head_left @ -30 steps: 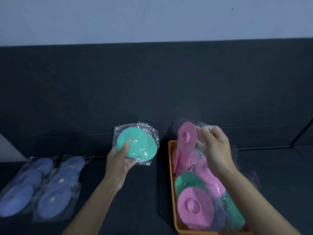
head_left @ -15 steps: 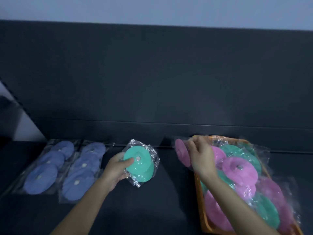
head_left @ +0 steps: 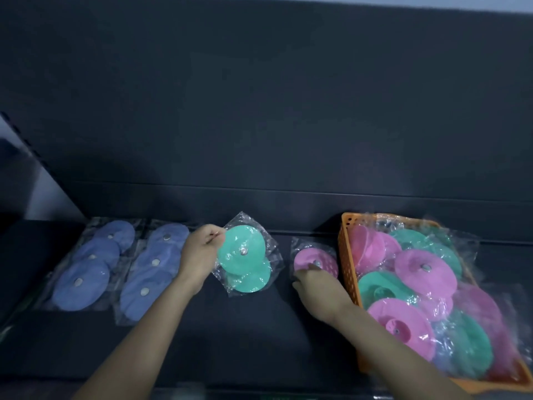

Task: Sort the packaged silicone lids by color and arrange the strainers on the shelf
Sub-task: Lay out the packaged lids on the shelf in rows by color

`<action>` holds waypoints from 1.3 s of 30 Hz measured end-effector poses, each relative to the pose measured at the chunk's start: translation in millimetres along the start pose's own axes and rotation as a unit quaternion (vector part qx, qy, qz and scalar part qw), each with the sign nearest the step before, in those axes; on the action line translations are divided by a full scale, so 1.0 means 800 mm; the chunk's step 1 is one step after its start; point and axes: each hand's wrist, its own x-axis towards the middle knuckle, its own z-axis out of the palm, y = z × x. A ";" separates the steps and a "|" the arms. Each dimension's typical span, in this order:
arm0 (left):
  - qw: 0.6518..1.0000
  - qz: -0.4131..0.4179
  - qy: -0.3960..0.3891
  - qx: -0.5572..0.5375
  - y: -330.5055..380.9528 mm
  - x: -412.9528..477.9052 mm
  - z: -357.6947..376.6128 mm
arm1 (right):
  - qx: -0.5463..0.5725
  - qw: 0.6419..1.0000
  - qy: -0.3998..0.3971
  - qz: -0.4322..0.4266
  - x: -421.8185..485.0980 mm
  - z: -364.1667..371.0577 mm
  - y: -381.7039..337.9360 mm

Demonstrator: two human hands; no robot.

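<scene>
My left hand [head_left: 199, 255] pinches the edge of a clear bag of green silicone lids [head_left: 245, 262], low over the dark shelf [head_left: 259, 342]. My right hand [head_left: 314, 287] holds a bag with a pink lid [head_left: 310, 259] down on the shelf, just left of the orange basket [head_left: 347, 255]. Two bags of blue lids [head_left: 89, 267] [head_left: 153, 267] lie side by side at the left. The basket holds several bagged pink lids [head_left: 424, 272] and green lids [head_left: 377, 290].
A dark back panel [head_left: 259, 111] rises behind the shelf. A slanted shelf support [head_left: 31, 157] stands at the far left. The basket reaches the frame's lower right corner.
My right hand carried the pink lid bag out of the basket and down onto the shelf. My left hand brought the green lids lower and to the right of the blue bags.
</scene>
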 end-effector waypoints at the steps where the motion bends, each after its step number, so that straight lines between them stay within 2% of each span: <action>1: 1.000 -0.005 -0.004 -0.019 0.003 -0.004 0.000 | 0.002 1.000 0.001 -0.002 0.000 -0.001 0.003; 4: 0.997 -0.025 -0.061 -0.038 0.004 -0.020 0.001 | 0.016 1.000 0.012 -0.008 -0.002 -0.005 0.008; 7: 0.990 -0.020 -0.139 0.031 -0.008 -0.037 0.007 | 0.038 0.999 0.013 0.003 -0.003 -0.006 0.006; 9: 0.985 -0.018 -0.159 0.063 -0.016 -0.045 0.013 | 0.041 0.999 0.006 -0.003 -0.004 -0.006 0.003; 13: 0.985 0.001 -0.140 0.096 -0.025 -0.051 0.018 | 0.050 0.999 -0.007 -0.010 -0.007 -0.006 0.001; 16: 0.991 0.020 -0.109 0.070 -0.023 -0.052 0.016 | 0.047 0.998 0.016 -0.030 -0.011 -0.003 -0.002; 19: 0.987 0.029 -0.042 0.155 -0.025 -0.047 0.012 | 0.050 0.997 0.019 -0.049 -0.014 0.003 -0.009; 21: 0.986 -0.028 -0.031 0.161 -0.025 -0.045 0.011 | 0.016 0.997 0.007 -0.078 -0.014 0.008 -0.013; 24: 0.987 -0.153 -0.055 0.001 -0.021 -0.046 0.016 | -0.030 0.991 -0.025 -0.127 -0.010 0.017 -0.020; 26: 0.980 -0.190 -0.048 -0.034 -0.021 -0.042 0.019 | -0.049 0.988 -0.049 -0.137 -0.007 0.021 -0.023; 39: 0.990 -0.117 -0.008 0.079 -0.030 0.024 0.000 | -0.073 0.988 -0.047 -0.129 0.032 0.037 -0.048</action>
